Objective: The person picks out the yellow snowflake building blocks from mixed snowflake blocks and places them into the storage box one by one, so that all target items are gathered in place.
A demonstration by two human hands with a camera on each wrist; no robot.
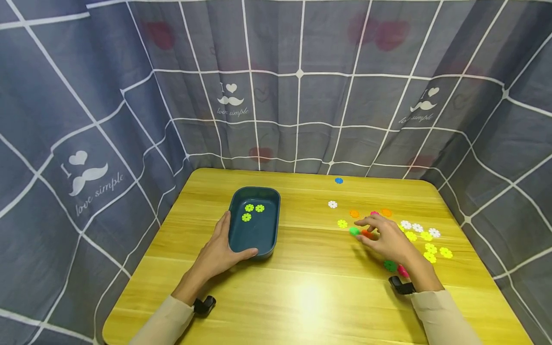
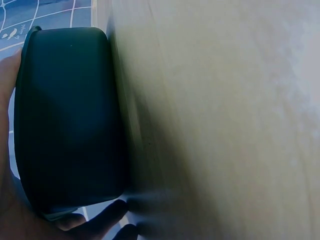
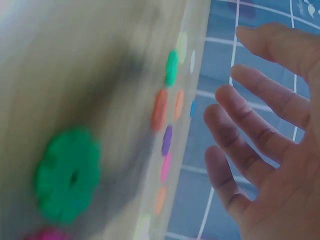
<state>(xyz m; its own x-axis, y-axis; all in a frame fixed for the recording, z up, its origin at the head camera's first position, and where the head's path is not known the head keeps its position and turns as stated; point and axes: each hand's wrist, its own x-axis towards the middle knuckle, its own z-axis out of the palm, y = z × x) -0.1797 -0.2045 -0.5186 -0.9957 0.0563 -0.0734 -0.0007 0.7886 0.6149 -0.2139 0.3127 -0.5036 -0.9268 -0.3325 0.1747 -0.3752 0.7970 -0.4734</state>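
Observation:
My left hand [image 1: 219,254] holds the near left corner of a dark blue-green rectangular tub [image 1: 258,235], fingers along its left side and thumb over the near rim. Three yellow-green flower-shaped discs [image 1: 246,217] lie inside. In the left wrist view the tub's outer wall [image 2: 70,120] hides its contents. My right hand [image 1: 385,235] hovers over the scattered discs with fingers spread and slightly bent; its palm is bare in the right wrist view. Nearest to its fingertips are a bright green disc [image 1: 354,231] and an orange-red disc [image 1: 366,234], the latter partly hidden in the head view.
Beyond the hand lie a yellow-green disc [image 1: 342,224], a white disc [image 1: 332,204] and a blue disc [image 1: 339,180]. Several yellow and white discs [image 1: 426,236] spread at the right. A dark green disc [image 3: 68,175] lies near the right wrist. Grid-patterned curtains [image 1: 276,96] surround the wooden table [image 1: 276,297].

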